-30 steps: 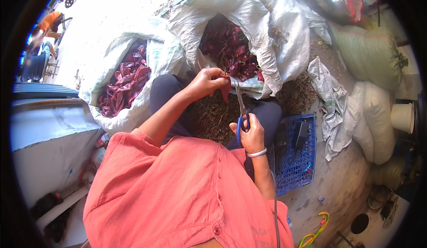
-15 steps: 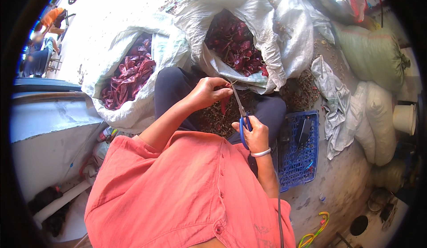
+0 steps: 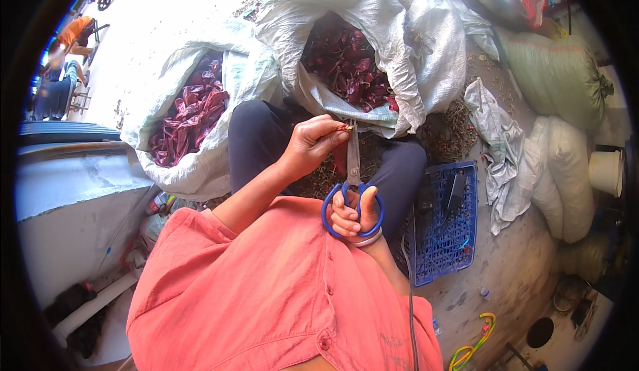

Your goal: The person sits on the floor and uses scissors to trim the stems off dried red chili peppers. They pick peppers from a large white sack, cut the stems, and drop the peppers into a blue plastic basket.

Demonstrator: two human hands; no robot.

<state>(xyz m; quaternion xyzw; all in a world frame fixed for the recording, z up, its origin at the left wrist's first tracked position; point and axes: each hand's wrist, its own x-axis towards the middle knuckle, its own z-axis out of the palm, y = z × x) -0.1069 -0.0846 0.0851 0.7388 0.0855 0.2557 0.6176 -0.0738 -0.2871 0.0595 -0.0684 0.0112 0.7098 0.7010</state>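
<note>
Between thumb and fingers, my left hand pinches a dried red chilli by its stem end, over my lap. My right hand has its fingers through the handles of blue-handled scissors. Their blades point away from me, with the tips beside the chilli's stem end. Beyond my knees stands a white woven sack rolled open over dark red dried chillies. To its left, a second white sack holds more chillies. Cut stems and scraps lie between my legs.
Right of my knee, a blue plastic basket holds a dark flat object. Farther right lie a crumpled white sack and full sacks. A pale ledge runs along the left. Two people are at the far left.
The scissors have turned more upright and their handles have spread. My right hand has shifted left and rolled palm up. My left hand stays nearly in place with the chilli.
</note>
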